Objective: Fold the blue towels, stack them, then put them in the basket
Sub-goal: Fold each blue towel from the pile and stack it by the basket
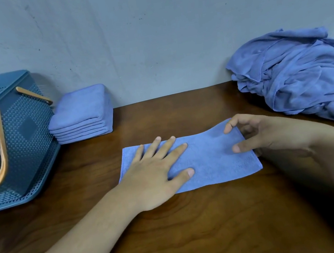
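As the right hand [256,135] holds the towel [211,158], the basket's [25,133] cropped.

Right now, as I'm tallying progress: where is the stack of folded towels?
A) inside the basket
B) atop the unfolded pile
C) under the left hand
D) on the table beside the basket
D: the folded stack sits on the table right beside the basket, by the wall.

Bare table [197,229] lies near; basket [13,137] and folded stack [80,114] block left; loose pile [304,72] blocks right.
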